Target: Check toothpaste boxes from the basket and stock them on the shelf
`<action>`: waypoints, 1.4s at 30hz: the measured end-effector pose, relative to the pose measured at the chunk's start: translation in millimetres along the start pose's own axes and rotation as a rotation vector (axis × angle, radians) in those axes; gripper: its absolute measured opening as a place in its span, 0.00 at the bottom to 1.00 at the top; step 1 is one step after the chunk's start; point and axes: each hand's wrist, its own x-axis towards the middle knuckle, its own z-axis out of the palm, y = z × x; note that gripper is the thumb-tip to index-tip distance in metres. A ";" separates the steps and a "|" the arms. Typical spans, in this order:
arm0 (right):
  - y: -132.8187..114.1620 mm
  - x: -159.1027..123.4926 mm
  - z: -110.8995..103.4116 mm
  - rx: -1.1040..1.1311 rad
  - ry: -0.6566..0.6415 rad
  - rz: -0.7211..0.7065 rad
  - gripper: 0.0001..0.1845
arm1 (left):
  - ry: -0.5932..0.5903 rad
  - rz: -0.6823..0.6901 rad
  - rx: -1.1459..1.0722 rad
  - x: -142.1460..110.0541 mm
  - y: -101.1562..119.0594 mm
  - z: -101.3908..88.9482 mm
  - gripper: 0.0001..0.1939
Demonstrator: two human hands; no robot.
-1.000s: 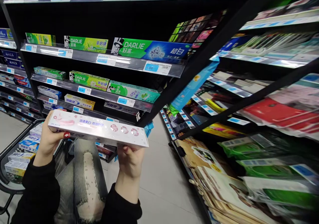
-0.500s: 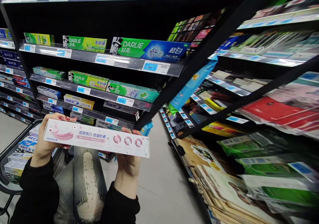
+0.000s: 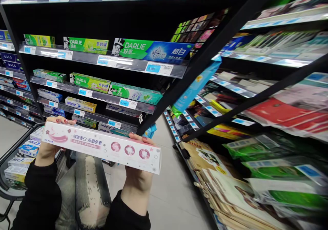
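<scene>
A long white toothpaste box [image 3: 102, 147] with pink pictures and three round tooth images faces me, tilted down toward its right end. My left hand [image 3: 48, 149] grips its left end, red-nailed fingers over the top edge. Near the right end my right hand [image 3: 140, 172] is closed around it, fingertips showing above the box and the palm below. The thumbs are mostly hidden. Beyond the box, a low shelf holds a yellow-and-white toothpaste box [image 3: 81, 104] and a green-and-white one [image 3: 84, 120].
Green Darlie toothpaste boxes [image 3: 89, 82] sit on the shelves ahead. At lower left, a black-rimmed cart or basket [image 3: 5, 185] holds several toothpaste boxes [image 3: 19, 170]. A blue package [image 3: 197, 85] hangs on the shelf post. Another rack [image 3: 246, 120] with packaged goods stands at right.
The box has turned so its printed side faces me, and it has come lower with its right end dipping. Fingers of both hands now show over its top edge.
</scene>
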 end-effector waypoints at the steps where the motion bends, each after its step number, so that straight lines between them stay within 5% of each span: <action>1: -0.8 -0.1 0.3 -0.007 0.001 0.003 0.25 | -0.003 -0.006 -0.012 0.3 -1.3 -0.5 0.26; 6: 0.1 -2.8 -1.9 -0.064 0.001 0.058 0.28 | -0.004 -0.057 -0.058 -0.3 -8.3 -4.8 0.28; 10: 1.3 -4.8 -3.6 -0.072 0.004 0.084 0.28 | 0.104 -0.117 -0.083 -1.6 -10.9 -4.9 0.28; 19: -4.8 1.0 4.0 -0.081 0.115 0.197 0.32 | 0.214 -0.242 0.014 -1.6 -14.1 -6.1 0.43; 27: -1.6 7.2 17.1 -0.171 0.249 0.464 0.28 | 0.408 -0.391 0.170 5.8 -14.9 7.0 0.32; 31: 4.3 9.9 15.1 -0.195 0.269 0.587 0.30 | 0.421 -0.500 0.273 7.6 -13.4 11.9 0.35; 42: -0.3 9.6 14.1 -0.149 0.214 0.526 0.35 | 0.378 -0.578 0.238 9.7 -19.2 1.4 0.30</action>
